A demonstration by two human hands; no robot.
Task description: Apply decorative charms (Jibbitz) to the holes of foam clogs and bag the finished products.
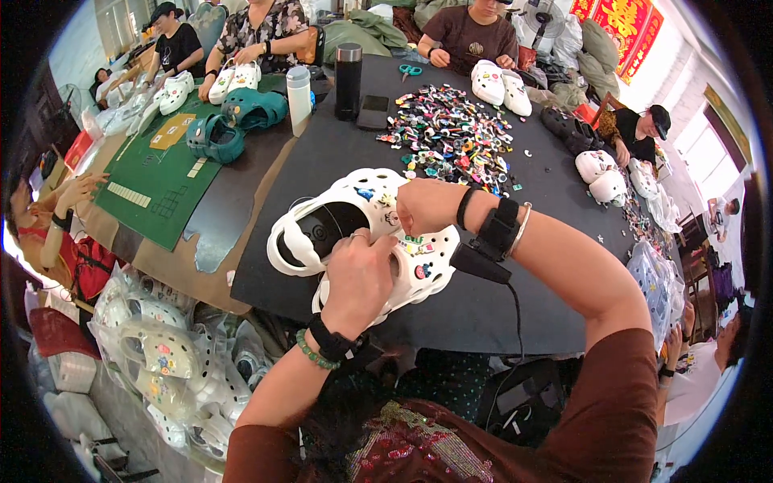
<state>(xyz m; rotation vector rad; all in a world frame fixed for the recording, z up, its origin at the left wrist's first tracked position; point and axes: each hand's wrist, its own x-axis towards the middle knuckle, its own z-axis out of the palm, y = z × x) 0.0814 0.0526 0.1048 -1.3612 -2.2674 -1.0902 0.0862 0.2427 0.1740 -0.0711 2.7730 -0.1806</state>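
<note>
Surrounding the black table (555, 205), people (460, 30) work near clogs (427, 282).

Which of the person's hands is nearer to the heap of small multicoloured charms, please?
Right: the right hand is just this side of the heap; the left hand is farther back and left.
</note>
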